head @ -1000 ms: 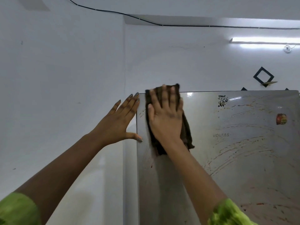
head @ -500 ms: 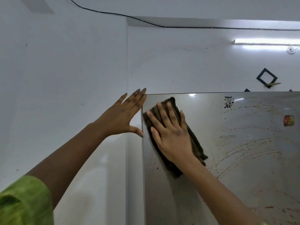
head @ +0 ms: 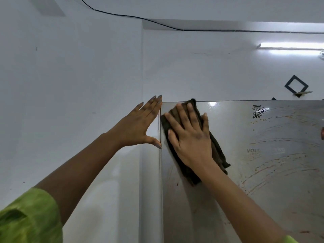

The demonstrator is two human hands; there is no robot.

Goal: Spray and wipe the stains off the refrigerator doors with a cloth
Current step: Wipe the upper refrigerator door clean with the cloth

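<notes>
Left hand (head: 140,123): fingers straight and together, laid against the left edge of the refrigerator door (head: 201,216); it holds nothing.
Right hand (head: 191,137): fingers straight and spread; it presses the cloth flat and does not clench it.
Cloth (head: 218,153): dark and folded, at the door's upper left corner, in the centre of the frame.
Done: the strip below the cloth looks mostly clean, with a few faint marks.
Left: orange curved stains (head: 259,170) cover the right of the frame, so I judge most wiping remains.
Far: lamp (head: 289,46), upper right.

Cloth (head: 216,151) on door (head: 263,199), under right hand (head: 191,137), near left edge.
</notes>
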